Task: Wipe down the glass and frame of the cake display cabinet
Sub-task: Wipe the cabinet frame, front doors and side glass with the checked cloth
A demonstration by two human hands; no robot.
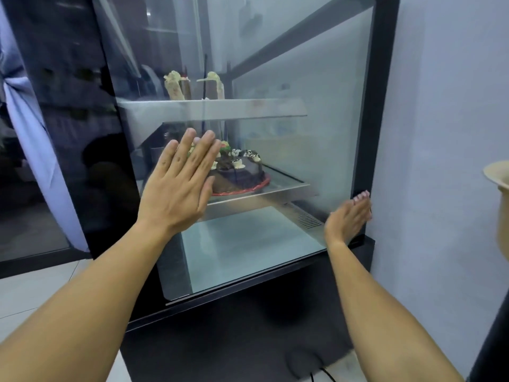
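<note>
A tall cake display cabinet with a black frame (381, 106) and a large glass pane (316, 78) fills the view. My left hand (179, 183) lies flat with straight fingers against the glass, level with the middle shelf. My right hand (349, 219) reaches to the pane's lower right corner, its fingertips at the black frame edge. Neither hand holds a cloth. Behind the glass a chocolate cake (239, 172) sits on the middle shelf, and two cake slices (176, 86) stand on the upper shelf.
A pale wall (440, 133) stands close on the cabinet's right. A beige vase rim (498, 175) shows at the right edge. A light blue curtain (30, 150) hangs on the left. Black cables (322, 374) lie on the tiled floor by the cabinet's dark base.
</note>
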